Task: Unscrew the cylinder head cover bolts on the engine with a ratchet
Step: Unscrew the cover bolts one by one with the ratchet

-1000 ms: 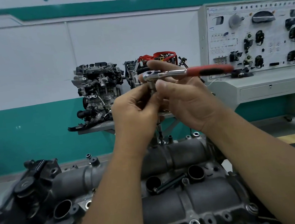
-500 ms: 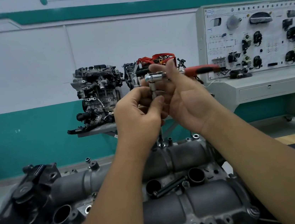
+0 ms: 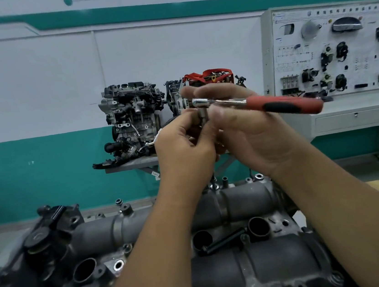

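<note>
Above the grey cast-metal engine cylinder head cover (image 3: 259, 273), the right hand (image 3: 251, 133) holds the red-and-black-handled chrome ratchet (image 3: 257, 104) lying crosswise, handle pointing right, while the left hand's (image 3: 184, 148) curled fingers (image 3: 192, 115) pinch its downward-pointing socket (image 3: 203, 116), partly hidden.

display engines (image 3: 135, 116), wall training panel (image 3: 334, 51)

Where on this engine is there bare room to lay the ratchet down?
Likeliest: the smooth grey rounded cover hump near the front, between the two forearms. The valley behind it is crowded with round open wells and a loose black bolt. The left end holds a black cap and fittings.
</note>
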Demonstrator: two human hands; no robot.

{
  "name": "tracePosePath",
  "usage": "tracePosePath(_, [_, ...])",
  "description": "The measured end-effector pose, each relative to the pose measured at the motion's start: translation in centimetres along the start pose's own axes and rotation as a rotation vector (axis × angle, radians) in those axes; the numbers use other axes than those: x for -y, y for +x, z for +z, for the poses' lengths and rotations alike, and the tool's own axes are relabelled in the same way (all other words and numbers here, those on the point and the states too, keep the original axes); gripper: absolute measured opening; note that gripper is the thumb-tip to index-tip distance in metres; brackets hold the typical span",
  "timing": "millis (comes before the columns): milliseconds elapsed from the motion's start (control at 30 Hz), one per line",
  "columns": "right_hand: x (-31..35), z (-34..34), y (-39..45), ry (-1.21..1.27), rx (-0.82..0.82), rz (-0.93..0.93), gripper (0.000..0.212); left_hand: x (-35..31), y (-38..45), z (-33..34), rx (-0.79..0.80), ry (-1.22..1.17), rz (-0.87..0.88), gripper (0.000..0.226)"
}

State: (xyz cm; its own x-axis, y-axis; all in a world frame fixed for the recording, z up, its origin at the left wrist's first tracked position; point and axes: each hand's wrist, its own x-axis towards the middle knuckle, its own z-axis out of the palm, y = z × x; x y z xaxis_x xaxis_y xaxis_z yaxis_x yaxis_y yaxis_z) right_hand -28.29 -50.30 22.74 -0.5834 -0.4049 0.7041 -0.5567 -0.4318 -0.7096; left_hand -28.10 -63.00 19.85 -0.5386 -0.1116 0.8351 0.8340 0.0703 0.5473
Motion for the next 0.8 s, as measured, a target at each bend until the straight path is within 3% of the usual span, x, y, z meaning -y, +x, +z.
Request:
tracePosePath(33, [0.0,0.0,0.1,0.016,0.019,0.010,0.027,0.1,0.0,-0.1,-0.008,-0.003,-0.006,0.008])
tracePosePath(200, [0.3,-1.4,0.3,0.158,-0.187,0.132,0.041,0.0,-0.1,0.2,0.071,-0.044,-0.040,0.015])
tracePosePath(333, [0.0,-1.1,0.0,0.098,0.060,0.020,0.047,0.3,0.0,0.1,-0.004,-0.031,-0.027,0.006])
tracePosePath(433, [-0.2,-1.0,0.3,0.061,-0.044,0.081,0.055,0.2,0.1,-0.1,0.009,-0.044,-0.052,0.007])
tracePosePath(533, [-0.6,-0.9,0.5,0.044,-0.177,0.143,0.050,0.1,0.1,0.0,0.005,-0.033,-0.063,0.010])
tracePosePath(700, [-0.6,0.1,0.0,0.040,-0.064,0.042,0.037,0.4,0.1,0.0,-0.020,0.005,-0.021,0.012])
tracePosePath(800, [-0.5,0.2,0.3,0.089,-0.181,0.132,0.039,0.3,0.2,0.0,-0.007,-0.014,-0.034,0.007])
